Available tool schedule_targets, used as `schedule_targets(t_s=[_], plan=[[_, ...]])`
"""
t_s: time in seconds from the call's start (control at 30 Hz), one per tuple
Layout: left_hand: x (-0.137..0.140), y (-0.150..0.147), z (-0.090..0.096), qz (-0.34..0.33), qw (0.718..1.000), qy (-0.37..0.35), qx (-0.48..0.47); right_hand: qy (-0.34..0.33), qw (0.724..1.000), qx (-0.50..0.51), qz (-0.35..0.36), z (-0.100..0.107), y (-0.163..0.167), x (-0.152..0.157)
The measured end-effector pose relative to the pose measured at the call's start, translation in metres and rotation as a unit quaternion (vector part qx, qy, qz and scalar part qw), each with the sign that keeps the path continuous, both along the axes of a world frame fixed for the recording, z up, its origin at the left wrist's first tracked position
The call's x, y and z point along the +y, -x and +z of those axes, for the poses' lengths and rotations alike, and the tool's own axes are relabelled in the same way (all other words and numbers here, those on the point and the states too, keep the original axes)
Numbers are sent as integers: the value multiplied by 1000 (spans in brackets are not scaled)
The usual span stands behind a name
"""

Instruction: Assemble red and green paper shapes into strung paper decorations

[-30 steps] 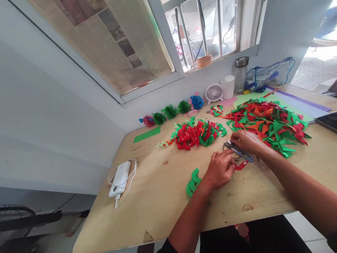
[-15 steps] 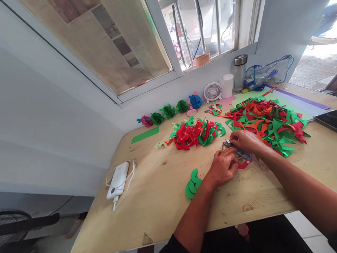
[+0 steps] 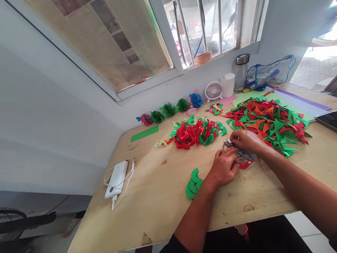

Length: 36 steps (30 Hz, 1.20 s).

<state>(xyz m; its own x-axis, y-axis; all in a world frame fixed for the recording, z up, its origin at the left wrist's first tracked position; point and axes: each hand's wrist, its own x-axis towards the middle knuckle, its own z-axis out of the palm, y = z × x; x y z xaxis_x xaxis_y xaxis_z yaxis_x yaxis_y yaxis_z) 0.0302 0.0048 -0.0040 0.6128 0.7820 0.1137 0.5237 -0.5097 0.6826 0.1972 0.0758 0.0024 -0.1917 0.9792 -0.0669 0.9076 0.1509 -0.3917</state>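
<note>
My left hand [image 3: 225,165] lies low over the table with its fingers curled together against a pale ring-shaped object, perhaps a tape roll, mostly hidden. Just beyond it, my right hand [image 3: 244,139] has finger and thumb pinched beside a small white bit [image 3: 229,141]; what it grips is too small to tell. Under the hands lies a blue-handled tool [image 3: 246,155], seemingly scissors, partly covered. A red paper piece [image 3: 246,164] with a pale patch sticks out beside my left fingers. Green curved paper pieces [image 3: 192,186] overlap left of my left forearm.
Red and green cutouts [image 3: 189,135] are heaped ahead of my hands. A big scrap pile [image 3: 268,121] spreads at the right. A power bank [image 3: 117,178] with a cable lies left. Paper ornaments [image 3: 168,110], a small fan [image 3: 213,90] and a glass bottle [image 3: 240,75] line the wall.
The view has shifted very slightly. Both hands keep nearly the same pose and place, and nothing on the table has visibly been moved.
</note>
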Motion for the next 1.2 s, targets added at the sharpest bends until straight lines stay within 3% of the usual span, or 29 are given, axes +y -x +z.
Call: schedule_targets(t_s=[0.9, 1.07, 1.2], plan=[[-1, 0, 1, -1, 1000, -14, 9, -7, 1000, -18, -11, 2, 4, -2], [-1, 0, 1, 0, 1000, -13, 8, 14, 1000, 9, 18, 4, 2, -3], [0, 0, -1, -2, 1000, -22, 3, -9, 1000, 12, 2, 4, 0, -2]])
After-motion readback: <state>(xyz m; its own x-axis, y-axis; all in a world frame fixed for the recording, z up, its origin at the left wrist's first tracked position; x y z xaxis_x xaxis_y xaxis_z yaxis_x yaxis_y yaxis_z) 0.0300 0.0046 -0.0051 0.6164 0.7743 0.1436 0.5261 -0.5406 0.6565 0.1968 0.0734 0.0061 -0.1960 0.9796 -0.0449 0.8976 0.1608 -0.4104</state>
